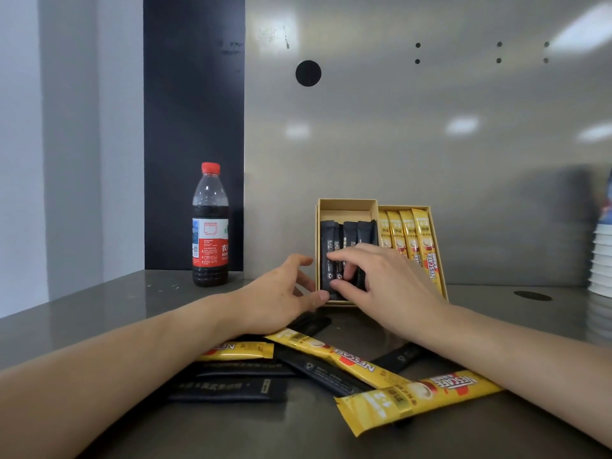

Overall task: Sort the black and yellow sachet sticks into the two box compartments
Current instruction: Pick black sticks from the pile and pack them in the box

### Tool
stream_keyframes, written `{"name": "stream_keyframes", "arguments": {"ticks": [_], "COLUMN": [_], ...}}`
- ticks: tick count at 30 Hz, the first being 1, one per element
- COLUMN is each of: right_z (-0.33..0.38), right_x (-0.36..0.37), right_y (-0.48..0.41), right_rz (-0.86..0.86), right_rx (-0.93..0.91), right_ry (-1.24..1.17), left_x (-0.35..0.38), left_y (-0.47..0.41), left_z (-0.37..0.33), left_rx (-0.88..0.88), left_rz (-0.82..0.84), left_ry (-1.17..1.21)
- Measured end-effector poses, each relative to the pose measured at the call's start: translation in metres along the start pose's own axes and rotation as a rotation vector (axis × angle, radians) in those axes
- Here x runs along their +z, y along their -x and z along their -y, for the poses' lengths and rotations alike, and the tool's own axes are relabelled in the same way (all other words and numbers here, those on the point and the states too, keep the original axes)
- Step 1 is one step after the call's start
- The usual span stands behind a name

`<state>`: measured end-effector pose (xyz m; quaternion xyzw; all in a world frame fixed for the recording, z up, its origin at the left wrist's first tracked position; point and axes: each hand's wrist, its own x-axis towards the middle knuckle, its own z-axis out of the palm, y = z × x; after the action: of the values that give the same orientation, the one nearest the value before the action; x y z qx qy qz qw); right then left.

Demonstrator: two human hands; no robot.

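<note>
Right hand (390,286) hides the lower black sachets (347,233) in the left compartment, fingers (341,256) pinching one. Left hand (281,293) fingers spread, loose against the box (318,226) near corner, holding nothing.

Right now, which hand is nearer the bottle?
Left. The left hand rests at the box's left edge, to the right of the bottle; the right hand is over the black sachets, farther away.

grey counter (99,303): box (440,279), bottle (210,226), loose sachet sticks (347,362).
</note>
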<state>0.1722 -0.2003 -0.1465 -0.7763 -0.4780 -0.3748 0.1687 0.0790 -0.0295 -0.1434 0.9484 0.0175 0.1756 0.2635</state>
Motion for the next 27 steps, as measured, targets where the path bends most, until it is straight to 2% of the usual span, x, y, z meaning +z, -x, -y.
{"name": "stream_keyframes", "arguments": {"ticks": [11, 18, 27], "right_z": [0.000, -0.005, 0.020], "right_x": [-0.019, -0.035, -0.039], "right_y": [0.002, 0.004, 0.006], "right_rz": [-0.069, -0.042, 0.124], "right_rx": [0.069, 0.099, -0.075], "right_ry": [-0.134, -0.256, -0.282], "left_x": [-0.015, -0.040, -0.058], "left_y": [0.004, 0.009, 0.017], "left_z": [0.007, 0.005, 0.007], "left_rx": [-0.003, 0.056, 0.017], "left_rz": [0.007, -0.089, 0.170], "left_ry": [0.031, -0.148, -0.292]}}
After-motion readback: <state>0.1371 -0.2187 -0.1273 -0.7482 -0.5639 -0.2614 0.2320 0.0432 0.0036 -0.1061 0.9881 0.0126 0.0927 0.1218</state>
